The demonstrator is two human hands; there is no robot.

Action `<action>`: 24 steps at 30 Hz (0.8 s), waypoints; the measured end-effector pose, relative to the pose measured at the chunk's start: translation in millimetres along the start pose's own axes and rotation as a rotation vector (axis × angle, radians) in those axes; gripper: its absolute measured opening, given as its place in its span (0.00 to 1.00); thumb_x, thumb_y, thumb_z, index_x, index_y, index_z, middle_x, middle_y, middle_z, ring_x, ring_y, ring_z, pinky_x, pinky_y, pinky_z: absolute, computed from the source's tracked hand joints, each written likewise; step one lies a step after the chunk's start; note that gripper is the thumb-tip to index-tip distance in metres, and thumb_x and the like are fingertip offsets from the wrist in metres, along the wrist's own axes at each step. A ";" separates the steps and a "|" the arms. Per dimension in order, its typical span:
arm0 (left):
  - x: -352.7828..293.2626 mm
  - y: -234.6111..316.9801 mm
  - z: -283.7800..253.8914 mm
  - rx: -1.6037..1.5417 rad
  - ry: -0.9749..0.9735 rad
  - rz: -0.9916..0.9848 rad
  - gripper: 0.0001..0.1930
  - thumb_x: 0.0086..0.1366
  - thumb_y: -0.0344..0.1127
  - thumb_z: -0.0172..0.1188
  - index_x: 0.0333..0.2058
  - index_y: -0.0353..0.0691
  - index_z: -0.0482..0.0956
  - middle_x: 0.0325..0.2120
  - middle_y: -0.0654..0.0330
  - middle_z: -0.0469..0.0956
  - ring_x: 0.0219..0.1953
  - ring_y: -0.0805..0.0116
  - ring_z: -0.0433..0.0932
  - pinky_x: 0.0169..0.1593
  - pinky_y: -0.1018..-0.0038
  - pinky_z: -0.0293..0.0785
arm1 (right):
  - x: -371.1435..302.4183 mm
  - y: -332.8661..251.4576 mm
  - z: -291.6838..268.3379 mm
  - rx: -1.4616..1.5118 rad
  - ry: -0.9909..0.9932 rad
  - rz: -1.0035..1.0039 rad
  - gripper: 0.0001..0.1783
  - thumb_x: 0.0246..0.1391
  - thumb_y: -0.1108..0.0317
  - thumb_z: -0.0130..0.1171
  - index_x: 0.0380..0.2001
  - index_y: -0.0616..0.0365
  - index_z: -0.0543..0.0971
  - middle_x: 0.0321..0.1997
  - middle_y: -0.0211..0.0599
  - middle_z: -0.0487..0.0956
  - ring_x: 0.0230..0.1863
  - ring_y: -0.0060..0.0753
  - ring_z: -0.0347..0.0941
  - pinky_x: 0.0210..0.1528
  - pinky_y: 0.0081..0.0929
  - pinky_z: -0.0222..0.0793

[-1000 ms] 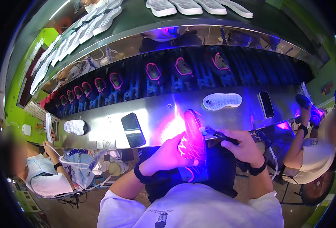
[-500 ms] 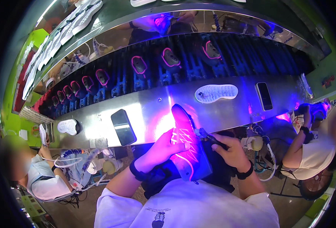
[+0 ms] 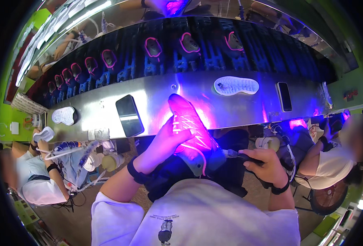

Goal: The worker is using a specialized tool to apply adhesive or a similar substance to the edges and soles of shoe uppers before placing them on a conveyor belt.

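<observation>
My left hand point(image 3: 163, 141) is closed around a shoe upper point(image 3: 198, 143) with zigzag lacing, its toe pointing away over the bench edge. Purple-pink light tints both the shoe and the hand, so the shoe's true colour is hard to read. A pink cord loops around its collar. In my right hand point(image 3: 268, 165) is a brush point(image 3: 244, 156) with a dark handle. The bristle end lies at the shoe's right side, close to the heel; whether it touches there I cannot tell.
On the metal bench point(image 3: 157, 107) lie a white sole point(image 3: 236, 85), another sole point(image 3: 64, 115) and two phones, one left point(image 3: 129, 116), one right point(image 3: 285, 96). Behind runs a dark conveyor point(image 3: 212, 53) carrying several shoes point(image 3: 152, 47). Co-workers sit left point(image 3: 42, 180) and right point(image 3: 325, 164); pots point(image 3: 112, 162) stand nearby.
The brush has shifted from the shoe's middle side back toward the heel, my right hand moving outward with it. My left hand keeps its hold. The whole view has also shifted somewhat.
</observation>
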State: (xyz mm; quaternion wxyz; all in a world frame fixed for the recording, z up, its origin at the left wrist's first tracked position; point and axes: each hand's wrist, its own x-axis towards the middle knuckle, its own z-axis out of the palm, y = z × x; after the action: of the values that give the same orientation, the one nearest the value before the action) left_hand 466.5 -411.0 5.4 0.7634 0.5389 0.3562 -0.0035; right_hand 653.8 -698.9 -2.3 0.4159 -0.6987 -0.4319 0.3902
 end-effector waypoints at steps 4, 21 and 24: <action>-2.3 1.0 4.5 -0.026 0.019 -0.007 0.32 0.67 0.31 0.62 0.66 0.31 0.60 0.53 0.52 0.77 0.53 0.61 0.81 0.57 0.64 0.80 | 1.1 -8.4 5.1 0.014 0.084 0.063 0.24 0.54 0.74 0.70 0.56 0.53 0.83 0.29 0.40 0.78 0.28 0.33 0.72 0.33 0.28 0.67; 9.5 10.3 20.5 -0.278 -0.065 -0.164 0.26 0.73 0.44 0.58 0.62 0.34 0.67 0.53 0.51 0.80 0.53 0.60 0.83 0.59 0.64 0.79 | 20.5 -10.5 -30.7 -0.122 0.222 -0.171 0.26 0.47 0.79 0.72 0.53 0.54 0.85 0.23 0.33 0.74 0.22 0.28 0.67 0.26 0.27 0.62; 6.1 10.2 23.8 -0.402 -0.061 -0.227 0.26 0.77 0.50 0.50 0.63 0.35 0.68 0.53 0.51 0.80 0.51 0.59 0.84 0.54 0.63 0.83 | 27.4 -19.3 -39.1 -0.153 0.234 -0.247 0.26 0.47 0.79 0.72 0.53 0.53 0.85 0.23 0.33 0.74 0.22 0.28 0.68 0.25 0.27 0.62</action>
State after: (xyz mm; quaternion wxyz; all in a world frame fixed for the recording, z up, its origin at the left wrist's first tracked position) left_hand 487.9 -424.0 14.4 0.8605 0.3320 0.3849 -0.0345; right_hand 692.7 -677.6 24.0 0.4536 -0.7105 -0.4917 0.2181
